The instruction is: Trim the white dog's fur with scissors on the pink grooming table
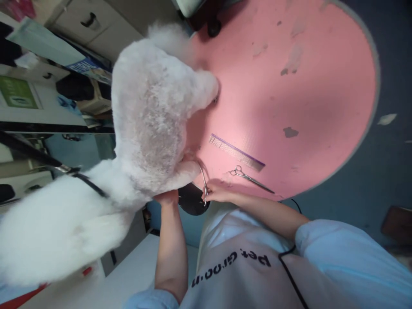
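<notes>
Right hand (pixel 218 193): fingers closed through and around the handles of the curved scissors (pixel 204 179), whose blades arc up to the fringe of the dog (pixel 151 116). The wrist lies at the near edge of the pink table (pixel 289 86), and the forearm runs back to a light blue sleeve.

Left hand (pixel 166 197): pressed up against the dog's underside with the fingers buried in the coat, so how far they are closed cannot be told. The forearm stands near vertical.

The white dog stands at the table's left edge. A purple comb (pixel 236 152) and straight scissors (pixel 251 177) lie flat on the table, just beside the right hand.
</notes>
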`<state>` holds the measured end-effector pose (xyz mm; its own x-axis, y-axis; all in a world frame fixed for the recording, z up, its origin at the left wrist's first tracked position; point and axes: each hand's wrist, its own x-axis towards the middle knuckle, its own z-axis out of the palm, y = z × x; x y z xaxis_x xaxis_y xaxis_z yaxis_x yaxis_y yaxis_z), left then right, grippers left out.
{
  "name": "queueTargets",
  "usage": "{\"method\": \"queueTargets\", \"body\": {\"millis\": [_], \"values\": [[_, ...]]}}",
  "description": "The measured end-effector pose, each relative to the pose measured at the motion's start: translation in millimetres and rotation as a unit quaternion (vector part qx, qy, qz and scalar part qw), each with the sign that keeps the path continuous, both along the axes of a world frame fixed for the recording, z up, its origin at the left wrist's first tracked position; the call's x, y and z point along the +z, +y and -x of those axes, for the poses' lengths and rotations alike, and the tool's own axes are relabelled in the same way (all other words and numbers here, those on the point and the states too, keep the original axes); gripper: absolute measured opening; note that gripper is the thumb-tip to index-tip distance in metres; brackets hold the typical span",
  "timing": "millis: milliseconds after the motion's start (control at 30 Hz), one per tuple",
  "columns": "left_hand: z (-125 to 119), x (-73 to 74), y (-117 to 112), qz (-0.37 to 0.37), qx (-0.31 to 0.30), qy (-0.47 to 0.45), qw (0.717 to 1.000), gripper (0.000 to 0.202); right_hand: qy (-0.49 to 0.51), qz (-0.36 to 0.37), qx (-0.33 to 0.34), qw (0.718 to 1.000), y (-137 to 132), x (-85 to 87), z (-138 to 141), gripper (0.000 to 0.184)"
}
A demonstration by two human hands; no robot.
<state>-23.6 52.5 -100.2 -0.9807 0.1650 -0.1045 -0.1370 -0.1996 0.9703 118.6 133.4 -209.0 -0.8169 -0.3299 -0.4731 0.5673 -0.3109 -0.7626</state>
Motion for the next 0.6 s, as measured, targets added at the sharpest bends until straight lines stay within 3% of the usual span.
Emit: {"method": "queueTargets", "body": {"millis": [233, 467, 600], "values": [[-1.8, -4.2, -5.3, 0.017, 0.042, -0.03, 0.999, 0.066, -0.032, 0.021, 0.004, 0.999, 10.3, 8.4, -1.4, 0.018], [-4.9, -2.0, -0.2, 0.025, 0.044, -0.012, 0.999, 0.066, -0.008, -0.093, 0.069, 0.993, 37.3, 26.9, 3.7, 0.018], [-5.7, -2.1, 4.8, 0.014, 0.03, 0.001, 0.999, 0.069, 0.056, -0.217, 0.095, 0.97, 48.7, 40.4, 1.7, 0.012]]}}
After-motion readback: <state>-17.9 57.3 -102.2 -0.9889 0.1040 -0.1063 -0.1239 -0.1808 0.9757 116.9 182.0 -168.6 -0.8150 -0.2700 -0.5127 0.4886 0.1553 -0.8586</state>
